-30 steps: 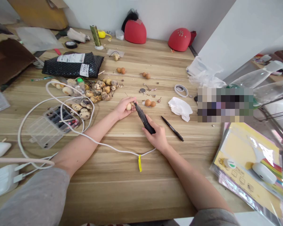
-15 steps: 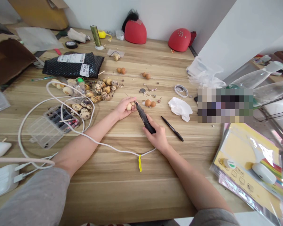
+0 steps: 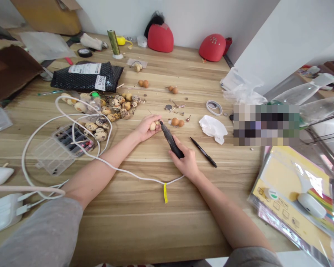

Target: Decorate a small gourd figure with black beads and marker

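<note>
Between the fingers of my left hand (image 3: 147, 128) is a small pale gourd (image 3: 153, 126). My right hand (image 3: 186, 158) is wrapped round a black rotary tool (image 3: 170, 140), its tip pointing up and left at the gourd's right side; whether the tip touches is too small to tell. A white cord (image 3: 139, 178) with a yellow tag (image 3: 165, 193) runs from under my right hand and over my left forearm. Just right of the tool's tip lies a brown gourd (image 3: 177, 122), and a black marker pen (image 3: 203, 152) lies to the right of my right hand.
Decorated gourds (image 3: 119, 105) and a compartment box (image 3: 69, 142) lie left, under loops of cord. Small metal bits (image 3: 178, 112), a tape roll (image 3: 213, 107) and a crumpled tissue (image 3: 213, 128) lie beyond my hands. A black parcel (image 3: 86, 77) sits farther back; packaged sheets (image 3: 295, 196) are at right.
</note>
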`<state>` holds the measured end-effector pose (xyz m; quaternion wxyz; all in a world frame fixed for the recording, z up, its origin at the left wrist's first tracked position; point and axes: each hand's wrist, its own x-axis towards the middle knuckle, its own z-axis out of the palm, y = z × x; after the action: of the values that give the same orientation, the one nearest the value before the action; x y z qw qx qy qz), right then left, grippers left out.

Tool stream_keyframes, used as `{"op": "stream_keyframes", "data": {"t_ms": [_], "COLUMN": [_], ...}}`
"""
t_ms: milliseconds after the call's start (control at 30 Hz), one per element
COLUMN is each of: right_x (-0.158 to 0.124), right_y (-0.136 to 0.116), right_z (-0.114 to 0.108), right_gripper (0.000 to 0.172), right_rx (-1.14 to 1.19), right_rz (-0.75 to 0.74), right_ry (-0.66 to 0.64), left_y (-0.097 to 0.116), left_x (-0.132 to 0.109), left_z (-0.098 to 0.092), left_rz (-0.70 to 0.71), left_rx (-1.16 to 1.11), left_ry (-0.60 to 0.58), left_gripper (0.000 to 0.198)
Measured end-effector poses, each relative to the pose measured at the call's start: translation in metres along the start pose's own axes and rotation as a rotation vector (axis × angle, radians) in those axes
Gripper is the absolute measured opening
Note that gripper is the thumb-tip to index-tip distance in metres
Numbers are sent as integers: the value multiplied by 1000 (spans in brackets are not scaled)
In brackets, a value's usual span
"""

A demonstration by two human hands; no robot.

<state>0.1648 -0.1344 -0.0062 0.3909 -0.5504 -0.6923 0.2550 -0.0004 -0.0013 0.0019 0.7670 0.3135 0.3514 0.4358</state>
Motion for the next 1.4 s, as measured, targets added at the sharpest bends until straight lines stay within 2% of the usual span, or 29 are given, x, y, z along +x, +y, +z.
{"op": "stream_keyframes", "data": {"t_ms": [1400], "right_x": [0], "right_y": [-2], "right_z": [-1], "right_gripper": [54], "right_rx": [-2], "right_rz": [22], "right_ry": [-6], "left_y": [1], "left_x": [-1], "left_z": [2], "left_rz": [0], "left_rx": [-8], "left_ry": [1], "left_gripper": [16]}}
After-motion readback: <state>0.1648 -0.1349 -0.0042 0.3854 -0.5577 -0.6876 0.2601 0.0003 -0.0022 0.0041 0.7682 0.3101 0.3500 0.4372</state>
